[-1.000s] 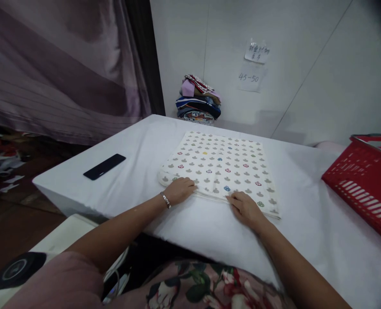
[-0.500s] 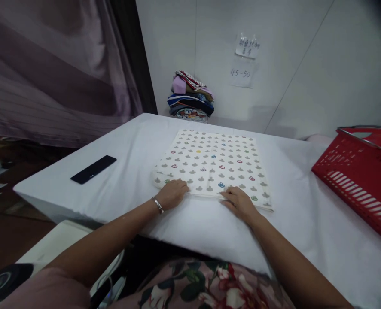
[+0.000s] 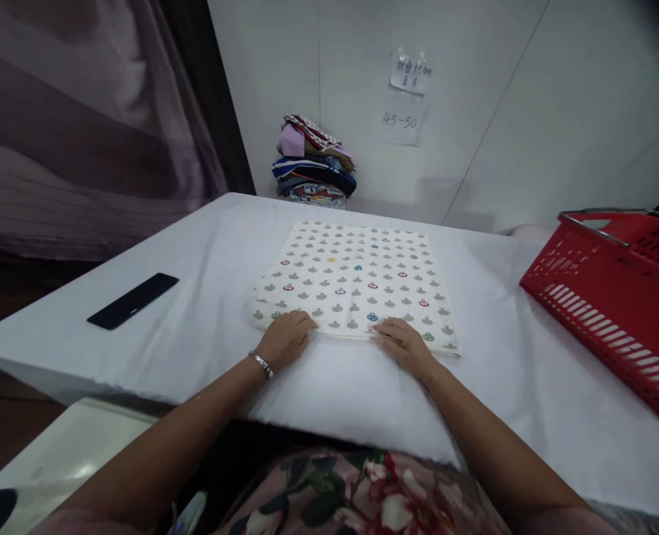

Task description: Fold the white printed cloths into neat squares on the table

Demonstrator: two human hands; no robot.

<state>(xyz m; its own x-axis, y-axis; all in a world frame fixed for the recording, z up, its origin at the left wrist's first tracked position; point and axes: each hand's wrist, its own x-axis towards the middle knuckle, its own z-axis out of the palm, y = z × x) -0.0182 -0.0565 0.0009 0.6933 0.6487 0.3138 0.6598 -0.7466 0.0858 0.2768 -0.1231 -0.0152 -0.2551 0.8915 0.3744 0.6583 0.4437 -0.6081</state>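
A white cloth (image 3: 356, 279) printed with small grey and coloured shapes lies folded flat on the white table (image 3: 206, 327). My left hand (image 3: 285, 338) rests on the cloth's near left edge with its fingers curled over the hem. A silver bracelet sits on that wrist. My right hand (image 3: 404, 343) is on the near edge a little right of the middle, fingers bent and pressed onto the hem. Both hands touch the cloth and lie about a hand's width apart.
A black phone (image 3: 133, 299) lies on the table's left part. A red plastic basket (image 3: 613, 290) stands at the right. A pile of folded clothes (image 3: 313, 160) sits at the far edge against the wall, under paper notes (image 3: 410, 74). A curtain hangs at the left.
The view has turned a little, so everything sits further left in the picture. Both hands stay on the cloth's near edge, and the cloth has not moved.
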